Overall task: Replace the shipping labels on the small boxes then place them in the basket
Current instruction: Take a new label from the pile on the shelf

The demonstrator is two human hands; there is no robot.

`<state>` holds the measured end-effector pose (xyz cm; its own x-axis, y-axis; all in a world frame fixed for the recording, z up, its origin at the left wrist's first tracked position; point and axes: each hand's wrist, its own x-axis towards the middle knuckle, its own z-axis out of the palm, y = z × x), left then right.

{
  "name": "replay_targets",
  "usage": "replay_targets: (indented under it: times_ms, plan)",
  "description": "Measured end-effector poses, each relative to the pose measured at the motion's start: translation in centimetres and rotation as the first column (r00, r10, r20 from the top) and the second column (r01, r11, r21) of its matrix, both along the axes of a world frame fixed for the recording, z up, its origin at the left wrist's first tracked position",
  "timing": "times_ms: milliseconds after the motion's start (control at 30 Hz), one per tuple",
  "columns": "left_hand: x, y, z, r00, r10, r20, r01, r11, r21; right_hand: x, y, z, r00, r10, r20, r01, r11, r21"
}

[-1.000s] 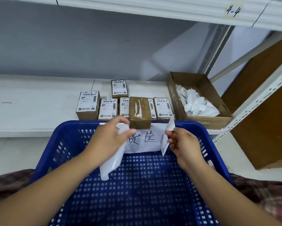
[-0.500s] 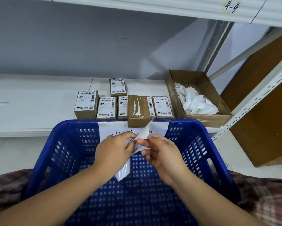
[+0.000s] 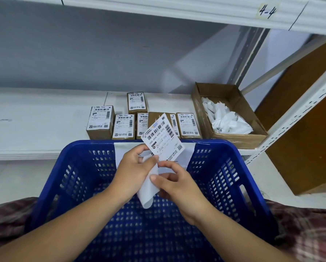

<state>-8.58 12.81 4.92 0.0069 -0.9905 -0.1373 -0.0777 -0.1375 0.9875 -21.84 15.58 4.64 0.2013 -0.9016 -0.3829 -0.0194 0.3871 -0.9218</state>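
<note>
Head view has the left hand (image 3: 134,167) pinching the lower edge of a printed shipping label (image 3: 163,137) above the blue basket (image 3: 83,146), while the right hand (image 3: 177,184), close against it, pinches the white backing paper (image 3: 148,191) hanging between them. By my judgement the work is at an early stage: no box shows inside the basket, and the small boxes (image 3: 100,121) stand on the white shelf (image 3: 35,120) just behind its rim. One bare box (image 3: 153,118), partly hidden behind the label, seems to await this sticker; the others appear to need peeling, relabelling and dropping in.
</note>
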Motion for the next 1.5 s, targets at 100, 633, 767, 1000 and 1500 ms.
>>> replay_targets:
  times_ms: [100, 633, 767, 1000, 1500]
  plan:
    - [0.0, 0.0, -0.3, 1.0, 0.027, -0.003, -0.027, 1.0, 0.002, -0.1, -0.2, -0.2, 0.998, -0.056, 0.003, 0.056, 0.998, 0.004]
    - [1.5, -3.6, 0.1, 0.965, 0.251, -0.073, -0.249, 0.968, 0.034, -7.1, -8.1, -2.2, 0.813, -0.543, -0.209, 0.499, 0.836, -0.228]
    - [0.5, -5.1, 0.2, 0.976, 0.203, -0.085, -0.198, 0.978, 0.065, -10.3, -10.9, -3.7, 0.677, -0.679, -0.284, 0.572, 0.728, -0.378]
    - [-2.4, -7.5, -0.1, 0.981, 0.145, -0.13, -0.131, 0.985, 0.113, -13.8, -15.5, -4.5, 0.557, -0.649, -0.518, 0.38, 0.754, -0.536]
    - [-4.2, -10.4, -2.1, 0.999, 0.036, -0.017, -0.034, 0.995, 0.095, -16.0, -21.0, -8.4, 0.22, -0.495, -0.84, 0.097, 0.868, -0.486]
